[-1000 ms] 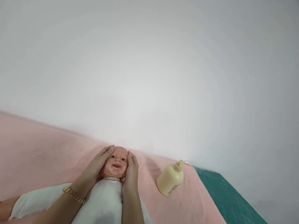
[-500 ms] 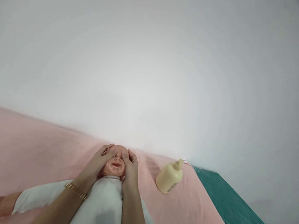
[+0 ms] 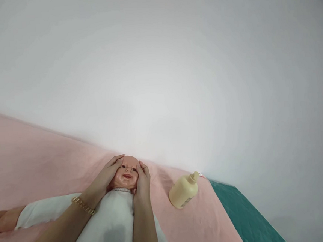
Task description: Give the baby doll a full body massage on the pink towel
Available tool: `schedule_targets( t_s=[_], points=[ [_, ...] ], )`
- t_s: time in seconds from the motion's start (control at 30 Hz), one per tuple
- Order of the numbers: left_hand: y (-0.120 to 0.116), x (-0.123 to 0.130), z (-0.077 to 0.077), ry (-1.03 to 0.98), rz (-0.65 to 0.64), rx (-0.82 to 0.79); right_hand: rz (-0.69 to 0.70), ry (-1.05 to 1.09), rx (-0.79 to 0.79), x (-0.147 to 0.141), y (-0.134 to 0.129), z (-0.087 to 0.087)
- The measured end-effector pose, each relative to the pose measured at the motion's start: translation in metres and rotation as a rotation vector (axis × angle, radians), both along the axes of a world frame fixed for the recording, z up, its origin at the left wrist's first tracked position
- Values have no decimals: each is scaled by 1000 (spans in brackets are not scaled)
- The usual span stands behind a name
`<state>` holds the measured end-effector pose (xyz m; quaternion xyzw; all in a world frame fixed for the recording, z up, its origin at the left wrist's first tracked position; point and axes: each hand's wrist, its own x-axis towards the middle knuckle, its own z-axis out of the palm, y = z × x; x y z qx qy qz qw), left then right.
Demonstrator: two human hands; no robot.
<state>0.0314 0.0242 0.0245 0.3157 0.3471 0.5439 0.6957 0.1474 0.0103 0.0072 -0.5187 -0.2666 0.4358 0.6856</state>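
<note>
A baby doll [image 3: 128, 173] in a white garment [image 3: 108, 223] lies on its back on a pink sheet [image 3: 193, 227], its head toward the wall. My left hand [image 3: 107, 176] rests against the left side of the doll's head, fingers over the temple. On the right side of the head lies my right hand [image 3: 143, 179], its thumb near the doll's eye. Between them the two hands cup the head, and both eyes and the mouth show. A gold bracelet [image 3: 82, 206] circles my left wrist.
A pale yellow pump bottle [image 3: 184, 190] stands on the sheet right of the doll. Beyond the sheet's right edge lies a green surface [image 3: 245, 211]. A white wall [image 3: 158, 80] rises behind. The doll's arm [image 3: 6, 220] extends left.
Both thumbs have moved outward from the middle of the doll's brow to the sides of its face, uncovering its eyes. The hands still hold the head.
</note>
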Motion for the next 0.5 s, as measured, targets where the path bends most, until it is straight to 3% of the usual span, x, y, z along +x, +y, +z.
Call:
schedule_targets(
  t_s=[0.33,0.5],
  points=[
    [7,3,-15,-121,-4,33,-17,205,17,-1,1,5],
    [2,1,-6,-27,-41,63,38,27,70,-4,-4,8]
  ],
)
